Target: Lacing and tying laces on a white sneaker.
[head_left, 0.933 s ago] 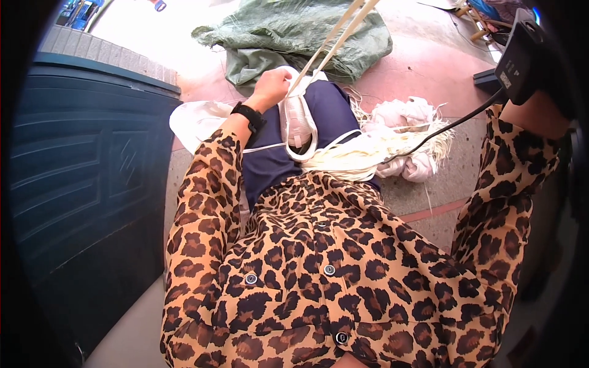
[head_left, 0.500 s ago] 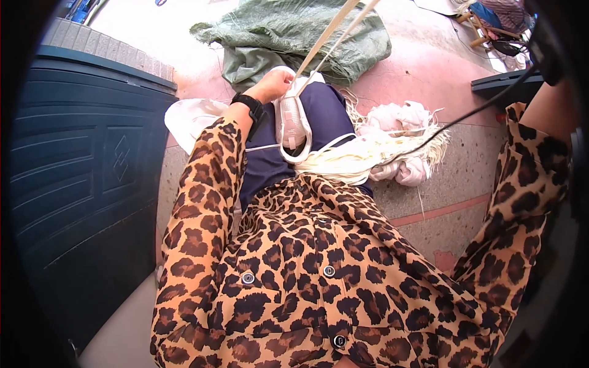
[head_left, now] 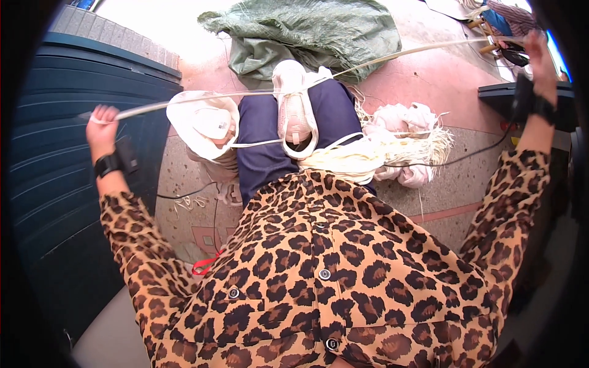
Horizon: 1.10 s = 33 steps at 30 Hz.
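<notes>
A pale pink-and-white sneaker (head_left: 294, 119) rests between my thighs, its opening toward me. From its top, a long cream shoelace (head_left: 423, 50) stretches out to both sides. My left hand (head_left: 103, 122) is closed in a fist around one end, out by the dark panel. Far out at the right, my right hand (head_left: 540, 61) is raised and closed on the other end; its fingertips are slightly blurred. A thick bundle of cream laces (head_left: 340, 161) lies across my right thigh, and one loose strand crosses my left thigh.
Left of my legs is a white rounded open thing (head_left: 202, 122) with a pale piece inside. Pink-and-white items (head_left: 399, 116) are heaped at the right. Ahead lies a green woven sack (head_left: 307, 37). A dark blue panelled door (head_left: 92, 135) stands close on the left; a black cable (head_left: 466, 161) hangs right.
My left hand has left the sneaker and swung far left with a lace end. The laces, pulled upward before, are now spread sideways. My right hand has come into view at the right.
</notes>
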Tool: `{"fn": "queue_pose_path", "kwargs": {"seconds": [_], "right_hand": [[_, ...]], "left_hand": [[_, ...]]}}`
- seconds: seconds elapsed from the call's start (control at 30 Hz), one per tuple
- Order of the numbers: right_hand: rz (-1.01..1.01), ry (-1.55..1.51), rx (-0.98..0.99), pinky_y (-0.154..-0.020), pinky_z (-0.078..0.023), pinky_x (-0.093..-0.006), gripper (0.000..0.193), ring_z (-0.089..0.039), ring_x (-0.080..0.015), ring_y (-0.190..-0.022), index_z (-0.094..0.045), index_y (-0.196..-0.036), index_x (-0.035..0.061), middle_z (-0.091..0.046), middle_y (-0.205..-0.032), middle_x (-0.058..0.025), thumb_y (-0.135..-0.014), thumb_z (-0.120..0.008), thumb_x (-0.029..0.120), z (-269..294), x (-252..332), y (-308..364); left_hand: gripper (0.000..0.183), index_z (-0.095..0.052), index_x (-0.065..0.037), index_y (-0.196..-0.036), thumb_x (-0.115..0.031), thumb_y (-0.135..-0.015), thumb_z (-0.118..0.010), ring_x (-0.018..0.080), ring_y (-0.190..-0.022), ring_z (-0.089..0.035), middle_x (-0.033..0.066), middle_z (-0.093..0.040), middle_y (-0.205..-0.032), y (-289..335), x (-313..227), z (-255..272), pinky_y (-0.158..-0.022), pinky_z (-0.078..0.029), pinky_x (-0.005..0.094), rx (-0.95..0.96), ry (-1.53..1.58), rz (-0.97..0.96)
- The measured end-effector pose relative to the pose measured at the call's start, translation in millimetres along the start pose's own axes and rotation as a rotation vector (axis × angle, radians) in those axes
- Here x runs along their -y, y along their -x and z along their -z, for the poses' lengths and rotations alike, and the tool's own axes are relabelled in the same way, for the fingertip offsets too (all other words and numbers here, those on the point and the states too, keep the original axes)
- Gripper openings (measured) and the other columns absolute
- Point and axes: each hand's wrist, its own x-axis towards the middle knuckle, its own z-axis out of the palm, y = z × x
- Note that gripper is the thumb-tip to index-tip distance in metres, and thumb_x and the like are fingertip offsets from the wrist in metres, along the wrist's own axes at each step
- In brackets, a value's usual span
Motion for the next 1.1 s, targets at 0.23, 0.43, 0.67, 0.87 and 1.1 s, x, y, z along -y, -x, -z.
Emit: {"fn": "queue_pose_path", "kwargs": {"seconds": [0.23, 0.43, 0.67, 0.87, 1.1], "right_hand": [[-0.023, 0.416, 0.756, -0.067, -0.041, -0.0231, 0.025, -0.05, -0.0094, -0.07, -0.056, -0.104, 0.0016, -0.056, -0.078, 0.0007, -0.084, -0.05, 0.016, -11.0, -223.8, 132.1], [0.145, 0.827, 1.277, -0.068, -0.045, -0.039, 0.019, -0.059, -0.0268, -0.077, -0.065, -0.079, 0.0044, -0.061, -0.08, -0.0135, -0.078, -0.051, 0.017, -130.8, -271.1, 306.2], [0.303, 1.262, 1.134, -0.069, -0.04, -0.0439, 0.018, -0.055, -0.0288, -0.084, -0.062, -0.076, 0.0064, -0.06, -0.082, -0.0127, -0.074, -0.046, 0.015, -148.0, -292.1, 320.8], [0.475, 1.283, 1.139, -0.068, -0.038, -0.0418, 0.013, -0.056, -0.0243, -0.08, -0.063, -0.071, 0.007, -0.061, -0.076, -0.0086, -0.069, -0.052, 0.012, -156.6, -295.2, 324.9], [0.766, 1.253, 1.201, -0.072, -0.035, -0.0359, 0.011, -0.054, -0.0188, -0.078, -0.062, -0.067, 0.0113, -0.059, -0.073, -0.0048, -0.07, -0.053, 0.016, -163.4, -299.6, 326.6]], "left_hand": [[0.027, -0.032, -0.014, -0.063, -0.014, -0.088, -0.042, 0.0081, -0.043, -0.025, -0.0041, -0.024, -0.051, -7.5, 68.3, 33.7, -0.046, -0.025, 0.0264, -0.059, -0.323, 0.211], [0.007, -0.049, -0.01, -0.076, -0.014, -0.082, -0.048, 0.0055, -0.039, -0.028, -0.0057, -0.032, -0.053, 33.3, 265.4, -62.5, -0.039, -0.03, 0.0222, 0.312, -0.683, 0.49], [0.023, -0.063, -0.002, -0.083, -0.018, -0.079, -0.048, 0.0363, -0.08, -0.057, 0.0219, -0.059, -0.083, 52.0, 327.7, -86.3, -0.071, -0.044, 0.0414, 0.56, -1.623, -0.224], [0.02, -0.063, -0.003, -0.086, -0.018, -0.078, -0.052, 0.0325, -0.082, -0.058, 0.0164, -0.061, -0.083, 63.1, 330.2, -82.3, -0.071, -0.045, 0.0376, 0.517, -1.913, -0.27], [0.018, -0.062, -0.007, -0.074, -0.021, -0.076, -0.051, 0.0294, -0.078, -0.055, 0.0103, -0.061, -0.076, 67.7, 333.5, -77.9, -0.067, -0.044, 0.0422, 0.468, -2.088, -0.65]]}}
